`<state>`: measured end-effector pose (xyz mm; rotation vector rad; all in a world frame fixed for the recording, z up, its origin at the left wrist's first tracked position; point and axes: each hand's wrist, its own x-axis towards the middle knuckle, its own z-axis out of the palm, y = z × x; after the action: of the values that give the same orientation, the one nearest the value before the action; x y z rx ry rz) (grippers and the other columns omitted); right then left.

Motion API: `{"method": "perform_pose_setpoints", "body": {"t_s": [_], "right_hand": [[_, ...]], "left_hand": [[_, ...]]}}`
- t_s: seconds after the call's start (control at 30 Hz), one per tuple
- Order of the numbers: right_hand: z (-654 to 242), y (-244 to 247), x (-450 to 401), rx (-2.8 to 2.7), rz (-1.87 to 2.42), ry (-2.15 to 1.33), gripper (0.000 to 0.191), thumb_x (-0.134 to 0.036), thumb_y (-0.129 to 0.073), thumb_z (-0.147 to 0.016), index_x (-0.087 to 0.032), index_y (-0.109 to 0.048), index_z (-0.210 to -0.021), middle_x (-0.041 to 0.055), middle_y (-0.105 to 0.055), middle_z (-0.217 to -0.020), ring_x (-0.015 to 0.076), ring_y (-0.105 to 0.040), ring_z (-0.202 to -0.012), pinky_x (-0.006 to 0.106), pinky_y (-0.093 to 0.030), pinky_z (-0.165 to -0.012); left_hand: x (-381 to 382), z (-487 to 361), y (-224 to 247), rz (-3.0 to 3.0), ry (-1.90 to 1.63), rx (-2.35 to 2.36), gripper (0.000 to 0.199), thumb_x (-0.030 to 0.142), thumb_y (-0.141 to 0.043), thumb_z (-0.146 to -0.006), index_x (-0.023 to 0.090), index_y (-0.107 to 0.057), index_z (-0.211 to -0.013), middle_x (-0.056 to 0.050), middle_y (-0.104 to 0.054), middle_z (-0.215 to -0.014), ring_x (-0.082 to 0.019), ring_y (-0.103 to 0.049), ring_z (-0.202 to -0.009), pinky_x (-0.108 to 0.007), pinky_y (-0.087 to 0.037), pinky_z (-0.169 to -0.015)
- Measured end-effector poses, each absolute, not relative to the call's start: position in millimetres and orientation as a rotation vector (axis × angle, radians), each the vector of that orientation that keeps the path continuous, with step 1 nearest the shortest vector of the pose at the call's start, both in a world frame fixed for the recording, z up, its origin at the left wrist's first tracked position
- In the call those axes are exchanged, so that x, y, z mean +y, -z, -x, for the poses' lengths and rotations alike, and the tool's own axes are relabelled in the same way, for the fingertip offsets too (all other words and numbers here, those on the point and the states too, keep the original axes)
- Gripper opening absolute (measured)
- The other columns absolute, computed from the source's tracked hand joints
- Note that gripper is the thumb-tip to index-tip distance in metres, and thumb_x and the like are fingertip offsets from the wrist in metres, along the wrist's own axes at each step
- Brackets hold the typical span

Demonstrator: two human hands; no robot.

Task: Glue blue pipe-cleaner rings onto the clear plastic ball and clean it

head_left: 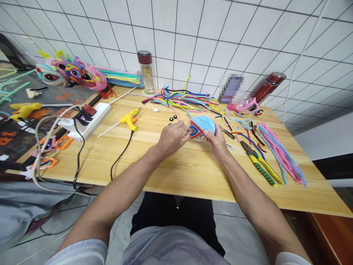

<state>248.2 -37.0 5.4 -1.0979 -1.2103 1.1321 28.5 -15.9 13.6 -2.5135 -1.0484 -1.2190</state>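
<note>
A rounded craft piece (202, 124) is held above the table, covered in light blue pipe cleaner, with red and dark blue strips looped at its left side. My right hand (218, 141) grips it from the right, thumb across its front. At its left edge, the fingers of my left hand (173, 138) are pinched together next to the dark blue loop; what is between them is hidden. Two small black rings (173, 118) lie just beyond my left hand. A box cutter (228, 133) rests beside my right hand.
Pliers (255, 160) and pink and blue pipe cleaners (281, 151) lie right. Loose pipe cleaners (179, 98) are heaped at the back, near a glass bottle (147, 73). Left are a yellow glue gun (129, 119), a white power strip (93, 119) with cords, and finished colourful heads (74, 75).
</note>
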Motion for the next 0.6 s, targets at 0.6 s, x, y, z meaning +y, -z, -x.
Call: {"method": "perform_pose_setpoints", "body": {"t_s": [0.6], "right_hand": [[-243,-10,-41,-1.240,1.077,-1.059,0.070,-0.060,-0.082,-0.075,-0.032,-0.059,-0.135,0.0023,-0.067,-0.138,0.0293,-0.058,-0.134,0.045,-0.048,-0.112]], "left_hand": [[-15,-29,-21,2.373,1.536,-0.947,0.012,0.010,-0.059,-0.084,0.021,-0.057,-0.081,0.002,-0.055,-0.071,-0.013,-0.055,-0.065,-0.025,-0.043,-0.061]]}}
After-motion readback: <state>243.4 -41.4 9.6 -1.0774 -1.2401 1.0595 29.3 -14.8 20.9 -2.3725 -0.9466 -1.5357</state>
